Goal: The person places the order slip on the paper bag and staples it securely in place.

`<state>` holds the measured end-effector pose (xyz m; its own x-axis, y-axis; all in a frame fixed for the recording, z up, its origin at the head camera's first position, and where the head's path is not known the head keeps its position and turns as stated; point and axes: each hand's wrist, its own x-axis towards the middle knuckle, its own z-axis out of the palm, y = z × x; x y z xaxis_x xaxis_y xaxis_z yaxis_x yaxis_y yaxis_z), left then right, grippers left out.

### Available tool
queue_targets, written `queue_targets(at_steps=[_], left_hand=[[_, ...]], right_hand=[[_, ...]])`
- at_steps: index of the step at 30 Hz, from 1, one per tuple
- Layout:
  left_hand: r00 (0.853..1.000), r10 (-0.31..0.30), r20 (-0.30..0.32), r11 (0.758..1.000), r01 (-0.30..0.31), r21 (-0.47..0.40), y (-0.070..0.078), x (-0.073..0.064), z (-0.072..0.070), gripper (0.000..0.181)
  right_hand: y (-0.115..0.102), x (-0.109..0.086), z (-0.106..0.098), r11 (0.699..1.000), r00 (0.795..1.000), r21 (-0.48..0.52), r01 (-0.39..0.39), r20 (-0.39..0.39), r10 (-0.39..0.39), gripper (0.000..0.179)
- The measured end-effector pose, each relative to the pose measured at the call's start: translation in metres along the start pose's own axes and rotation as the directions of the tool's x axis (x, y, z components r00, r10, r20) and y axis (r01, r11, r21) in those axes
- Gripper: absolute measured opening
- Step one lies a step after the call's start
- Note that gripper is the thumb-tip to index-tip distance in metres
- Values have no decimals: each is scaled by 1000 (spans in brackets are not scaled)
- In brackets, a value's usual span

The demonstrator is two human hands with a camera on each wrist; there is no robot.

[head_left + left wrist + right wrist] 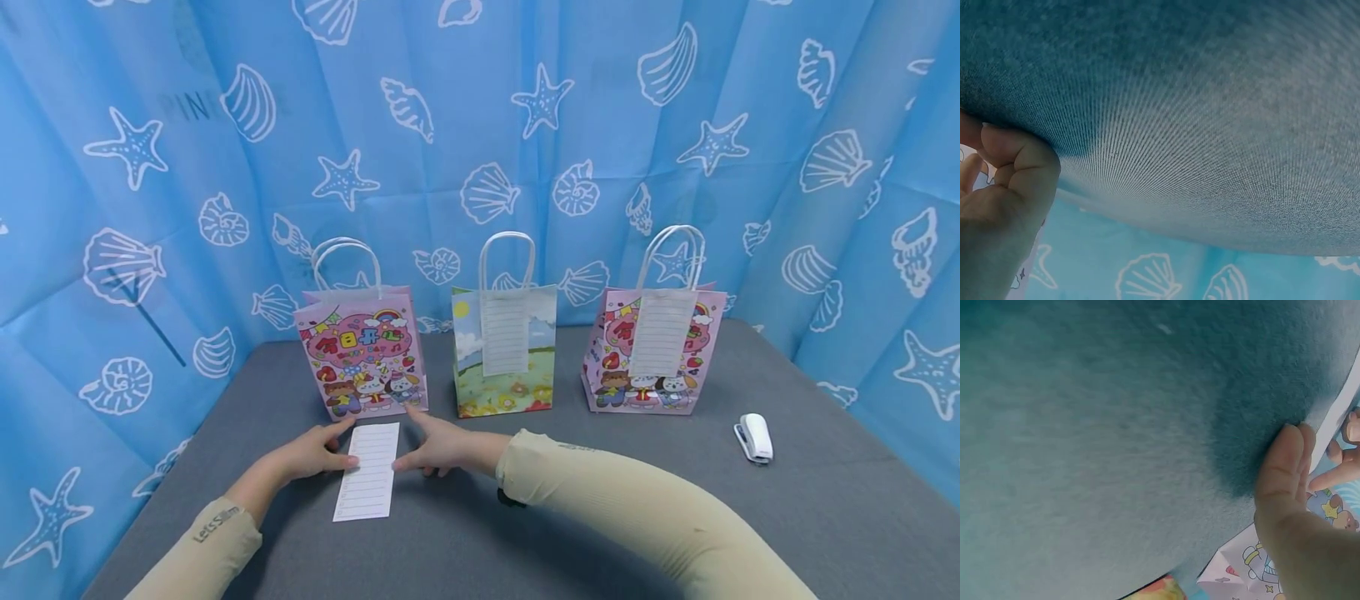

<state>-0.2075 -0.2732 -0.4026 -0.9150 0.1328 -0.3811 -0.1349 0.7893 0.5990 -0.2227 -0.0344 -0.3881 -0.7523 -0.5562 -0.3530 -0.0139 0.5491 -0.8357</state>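
Observation:
A white lined paper slip point(371, 475) lies on the grey table between my hands. My left hand point(303, 457) is at its left edge, thumb tip touching the paper and index finger reaching toward the slip's top. On the opposite side, my right hand point(438, 446) has its thumb at the right edge and its index finger stretched toward the pink paper bag point(360, 354) behind. That bag shows cartoon animals and has white handles. In the left wrist view my left hand point(1007, 181) is partly cut off; the right wrist view shows my right hand point(1288, 487) beside the slip.
Another paper bag point(502, 396) with a meadow print stands in the middle, a lined slip point(505, 333) on its front. A second pink bag point(600, 392) at the right bears a similar slip point(663, 333). A white stapler point(753, 437) lies far right. A blue curtain point(480, 125) hangs behind.

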Motion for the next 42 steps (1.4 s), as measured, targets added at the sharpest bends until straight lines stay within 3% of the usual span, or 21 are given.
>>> queue_targets(at_steps=[9, 23, 30, 42], left_hand=[[1000, 1, 4, 1000, -1, 17, -1, 2, -1, 91], [1000, 18, 5, 998, -18, 67, -2, 8, 3, 92], [1000, 8, 1, 997, -8, 82, 1, 7, 2, 92], [999, 23, -45, 988, -16, 152, 2, 7, 7, 85]], right_hand=[[-6, 10, 6, 991, 1000, -132, -25, -19, 23, 92], [-8, 27, 4, 960, 991, -254, -121, 30, 133, 88], [-8, 36, 7, 947, 990, -291, -138, -22, 138, 84], [-9, 41, 16, 893, 984, -420, -165, -136, 118, 78]])
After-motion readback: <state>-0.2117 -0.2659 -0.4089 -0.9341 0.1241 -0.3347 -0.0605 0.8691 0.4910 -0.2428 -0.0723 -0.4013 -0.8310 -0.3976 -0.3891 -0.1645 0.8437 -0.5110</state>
